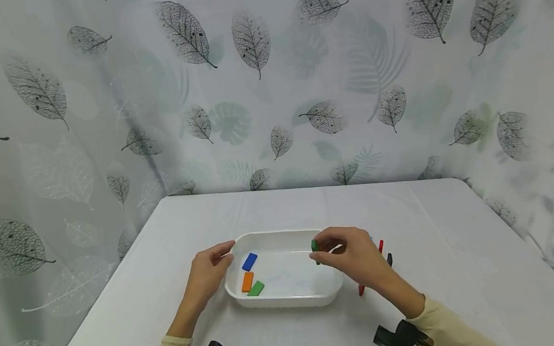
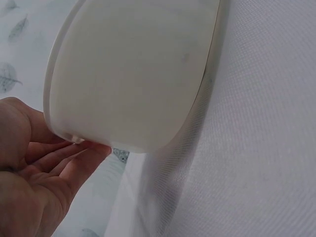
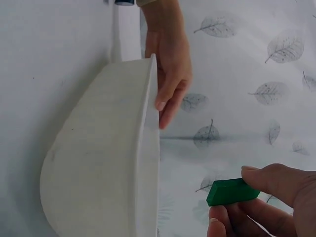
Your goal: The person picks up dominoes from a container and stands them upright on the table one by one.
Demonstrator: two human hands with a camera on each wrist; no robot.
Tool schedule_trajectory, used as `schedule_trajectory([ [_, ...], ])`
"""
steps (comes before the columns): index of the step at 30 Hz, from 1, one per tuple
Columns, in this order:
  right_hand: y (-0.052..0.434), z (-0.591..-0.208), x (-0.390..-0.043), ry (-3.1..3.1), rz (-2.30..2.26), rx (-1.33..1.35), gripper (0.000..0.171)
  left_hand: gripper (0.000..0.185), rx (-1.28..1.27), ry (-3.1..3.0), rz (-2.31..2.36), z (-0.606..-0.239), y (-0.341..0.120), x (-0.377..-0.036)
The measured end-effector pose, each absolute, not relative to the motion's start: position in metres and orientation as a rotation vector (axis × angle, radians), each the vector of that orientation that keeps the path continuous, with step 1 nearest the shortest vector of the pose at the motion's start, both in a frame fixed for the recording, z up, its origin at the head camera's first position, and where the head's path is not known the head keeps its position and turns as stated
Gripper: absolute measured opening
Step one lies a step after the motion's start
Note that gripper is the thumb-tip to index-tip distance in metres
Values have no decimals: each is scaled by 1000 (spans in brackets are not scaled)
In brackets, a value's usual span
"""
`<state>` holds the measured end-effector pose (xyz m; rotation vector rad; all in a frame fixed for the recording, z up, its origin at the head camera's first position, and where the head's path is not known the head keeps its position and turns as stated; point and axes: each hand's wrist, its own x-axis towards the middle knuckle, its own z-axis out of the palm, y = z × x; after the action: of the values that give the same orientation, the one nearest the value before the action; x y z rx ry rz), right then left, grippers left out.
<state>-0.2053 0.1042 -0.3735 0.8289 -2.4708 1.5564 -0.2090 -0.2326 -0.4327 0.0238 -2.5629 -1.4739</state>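
Nearest my head camera: two black wrist mounts at the bottom edge, cream sleeves running up from them.

Right hand hovers over the right rim of the white tray. Thumb and fingertips are curled in a pinch on a small green block, which sits clear above the tray, at about 3 o'clock from its centre. The grip lies across the block's short sides and most of its body shows.

Left hand is at the tray's 9 o'clock, fingers fairly straight and laid against the outer wall just under the rim. It steadies rather than grasps.

Inside the tray, left half: blue block, orange block and another green block, all lying flat and close together.

More pieces, red and dark, lie on the white table just behind the right hand at the tray's 3 o'clock; they are partly hidden, so I cannot count them.

Handling judgement: the block looks rigid, light and smooth-faced, probably painted wood or plastic. A fingertip pinch should suffice; the main risk is it swivelling. The tray looks like stiff, light plastic that could slide on the cloth, best held at the rim.
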Motion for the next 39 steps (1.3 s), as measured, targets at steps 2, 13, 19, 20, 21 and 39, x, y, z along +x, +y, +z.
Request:
schedule_trajectory([
  [2,111,-374,-203,-2475,1565,801,15,35,29,-2564,-1479,-433,-232,-209],
  [13,147,-376,-192,-2527,1517,606,17,35,50,-2562,-1506,-434,-233,-210],
  [19,162,-383,-184,-2526,1483,540,19,35,64,-2555,-1535,-432,-233,-209],
  [20,164,-384,-182,-2527,1473,528,19,35,61,-2554,-1537,-432,-233,-209],
  [21,166,-385,-181,-2530,1462,518,19,35,64,-2553,-1543,-432,-233,-209],
  [39,190,-411,-174,-2619,1425,398,26,35,100,-2554,-1559,-432,-232,-208],
])
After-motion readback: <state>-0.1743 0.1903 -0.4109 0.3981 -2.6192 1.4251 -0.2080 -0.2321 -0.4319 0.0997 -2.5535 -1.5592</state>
